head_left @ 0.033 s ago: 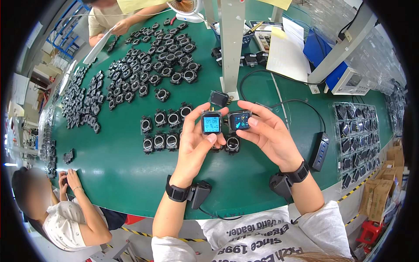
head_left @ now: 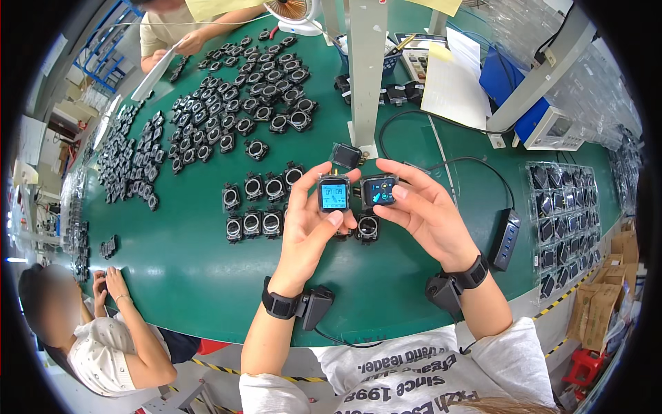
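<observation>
Between the thumb and fingers of my left hand [head_left: 307, 224] is a square smartwatch body [head_left: 334, 197] with a lit light-blue screen. My right hand [head_left: 431, 221] grips a second smartwatch body [head_left: 378, 192], its dark screen showing small coloured icons. Both are held close side by side above the table, screens up, without straps. Just beyond them lies another dark-screened watch body [head_left: 346, 155]. Two short rows of watch bodies [head_left: 253, 187] with round rings showing rest left of and beneath my hands, some hidden by my fingers.
Many more watch bodies [head_left: 214, 110] cover the green table [head_left: 186, 276] at far left. A grey post [head_left: 365, 69] rises ahead. On the right are a black USB hub [head_left: 507, 239] with its cable and a clear tray [head_left: 565, 228] of watch bodies. Two people work at the left.
</observation>
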`<action>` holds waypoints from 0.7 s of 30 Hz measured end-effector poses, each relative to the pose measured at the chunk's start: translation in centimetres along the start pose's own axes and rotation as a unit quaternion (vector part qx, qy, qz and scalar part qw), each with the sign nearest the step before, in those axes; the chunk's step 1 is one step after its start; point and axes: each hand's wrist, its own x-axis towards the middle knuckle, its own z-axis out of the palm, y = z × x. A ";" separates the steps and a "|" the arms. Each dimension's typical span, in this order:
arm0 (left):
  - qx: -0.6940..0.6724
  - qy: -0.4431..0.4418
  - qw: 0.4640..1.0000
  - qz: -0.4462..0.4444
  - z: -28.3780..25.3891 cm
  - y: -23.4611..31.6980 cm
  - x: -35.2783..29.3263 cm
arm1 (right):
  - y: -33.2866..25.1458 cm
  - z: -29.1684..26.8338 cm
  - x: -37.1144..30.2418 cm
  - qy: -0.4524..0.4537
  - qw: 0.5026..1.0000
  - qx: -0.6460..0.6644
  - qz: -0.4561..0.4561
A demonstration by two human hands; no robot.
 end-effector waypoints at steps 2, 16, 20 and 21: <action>-0.006 0.008 1.000 0.006 0.1 -0.1 0.0 | -0.1 0.0 0.0 0.000 1.000 0.000 -0.001; -0.003 0.011 1.000 0.021 0.1 -0.3 0.2 | -0.1 0.1 0.0 0.005 1.000 0.009 -0.011; -0.003 0.008 1.000 0.020 0.0 -0.2 0.1 | -0.1 0.2 0.0 0.005 1.000 0.009 -0.012; -0.001 0.013 1.000 0.018 0.0 -0.2 0.1 | -0.1 0.3 0.0 0.005 1.000 0.002 -0.014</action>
